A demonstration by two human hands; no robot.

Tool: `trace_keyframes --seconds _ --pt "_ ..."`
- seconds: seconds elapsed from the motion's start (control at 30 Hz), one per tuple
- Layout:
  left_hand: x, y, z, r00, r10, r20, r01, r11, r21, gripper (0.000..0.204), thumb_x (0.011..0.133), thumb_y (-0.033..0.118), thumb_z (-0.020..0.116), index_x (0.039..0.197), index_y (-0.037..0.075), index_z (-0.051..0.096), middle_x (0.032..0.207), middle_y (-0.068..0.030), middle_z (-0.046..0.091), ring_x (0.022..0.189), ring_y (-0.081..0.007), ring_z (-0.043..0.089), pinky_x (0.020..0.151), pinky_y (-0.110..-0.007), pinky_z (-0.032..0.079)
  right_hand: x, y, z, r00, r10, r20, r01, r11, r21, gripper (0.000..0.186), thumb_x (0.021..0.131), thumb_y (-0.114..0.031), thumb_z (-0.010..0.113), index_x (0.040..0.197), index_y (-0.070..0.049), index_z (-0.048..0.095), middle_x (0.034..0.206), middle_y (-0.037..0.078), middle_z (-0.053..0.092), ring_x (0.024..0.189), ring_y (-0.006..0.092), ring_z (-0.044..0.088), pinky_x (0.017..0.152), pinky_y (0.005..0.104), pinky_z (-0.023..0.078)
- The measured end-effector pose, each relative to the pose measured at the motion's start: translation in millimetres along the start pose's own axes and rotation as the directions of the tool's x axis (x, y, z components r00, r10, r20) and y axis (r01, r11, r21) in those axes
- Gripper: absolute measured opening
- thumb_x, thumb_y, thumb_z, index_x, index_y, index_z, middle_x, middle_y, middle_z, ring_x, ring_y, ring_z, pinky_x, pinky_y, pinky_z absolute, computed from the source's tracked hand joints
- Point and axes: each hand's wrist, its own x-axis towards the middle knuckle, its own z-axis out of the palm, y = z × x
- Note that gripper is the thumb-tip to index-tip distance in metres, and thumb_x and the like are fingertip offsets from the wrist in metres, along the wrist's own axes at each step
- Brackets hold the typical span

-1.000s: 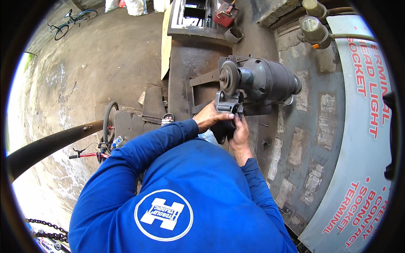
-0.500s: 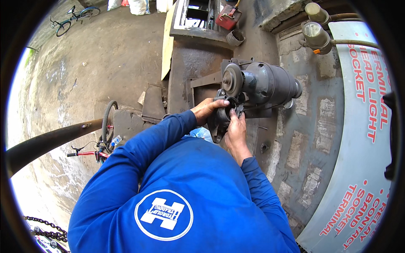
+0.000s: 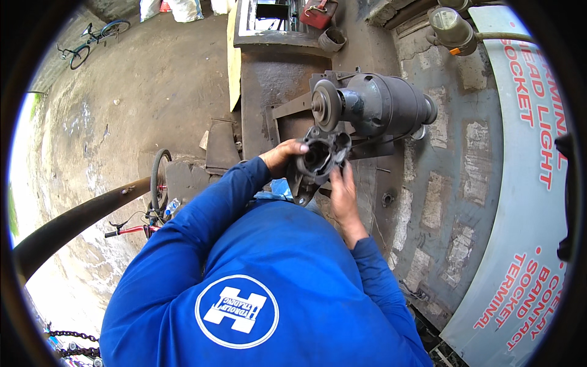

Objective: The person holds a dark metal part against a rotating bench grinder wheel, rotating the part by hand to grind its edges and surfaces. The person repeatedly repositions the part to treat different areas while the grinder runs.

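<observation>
Left grip (image 3: 281, 155) pinches housing (image 3: 337, 147); right grip (image 3: 345, 199), closure unclear, touches it; motor wheel (image 3: 330, 105) beyond.

The casting (image 3: 332, 153) is between the hands (image 3: 344, 199), before the motor (image 3: 391, 105).

Housing (image 3: 318, 156): one, dark grey metal, hollow; wide round cavity facing up, smaller round opening alongside; held between left hand (image 3: 283, 156) and right hand (image 3: 346, 200).

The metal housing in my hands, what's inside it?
The metal housing's round opening shows a dark hollow with curved inner edges. Its deepest part is lost in shadow, and your left hand covers some of the outer left side.
</observation>
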Motion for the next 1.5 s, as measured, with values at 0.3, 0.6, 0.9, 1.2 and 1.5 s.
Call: trace_keyframes --seconds 0.3,0.6,0.9,1.2,1.5 --pt "-10.1 7.1 13.8 0.996 -0.022 -0.085 0.066 0.820 0.568 0.107 0.069 0.040 0.082 0.157 -0.002 0.040 0.152 -0.0198 0.051 0.141 -0.0286 0.047 0.121 -0.040 0.032 18.0 11.8 -45.2 0.946 0.135 0.293 -0.267 0.840 0.473 0.054 0.092 -0.017 0.076 0.140 -0.003 0.056 0.127 0.008 0.066 0.118 0.0208 0.062 0.102 0.0359 0.051" --pt "1.4 -39.9 12.8 0.943 0.122 -0.309 -0.071 0.983 0.170 0.083 0.090 0.055 0.076 0.144 -0.003 0.051 0.132 -0.0182 0.064 0.125 -0.0259 0.061 0.104 -0.040 0.050 21.9 2.0 -12.1 0.998 -0.067 0.016 0.065 0.992 0.109 0.048 0.085 -0.007 0.081 0.128 -0.002 0.060 0.114 0.004 0.068 0.102 0.0152 0.065 0.094 0.0291 0.053" --pt "15.9 -24.3 -20.2 0.918 0.210 -0.336 -0.238 0.970 -0.046 0.064 0.090 0.055 0.076 0.126 0.003 0.066 0.112 -0.0099 0.073 0.099 -0.0219 0.071 0.093 -0.040 0.058 29.0 2.2 2.0 0.989 -0.120 0.090 0.144 0.921 -0.363 0.077 0.074 -0.030 0.094 0.133 0.002 0.056 0.129 0.020 0.058 0.119 0.0317 0.063 0.103 0.0419 0.051" --pt "36.2 -17.4 -21.7 0.893 0.241 -0.379 -0.244 0.969 0.042 0.057 0.096 0.057 0.068 0.118 0.005 0.067 0.106 -0.0090 0.075 0.093 -0.0223 0.073 0.088 -0.039 0.059 40.5 -8.2 4.8 0.978 -0.167 0.124 0.205 0.876 -0.437 0.079 0.071 -0.038 0.097 0.129 0.002 0.061 0.127 0.018 0.060 0.122 0.0342 0.061 0.102 0.0440 0.052" --pt "42.1 -18.4 -1.5 0.941 0.107 -0.320 -0.185 0.957 -0.223 0.074 0.095 0.074 0.055 0.127 0.009 0.068 0.119 -0.0133 0.075 0.108 -0.0280 0.072 0.101 -0.045 0.056 48.2 -37.3 9.9 0.974 -0.200 0.105 0.226 0.833 -0.505 0.067 0.073 -0.037 0.095 0.119 0.001 0.068 0.119 0.016 0.063 0.111 0.0346 0.066 0.097 0.0440 0.055"
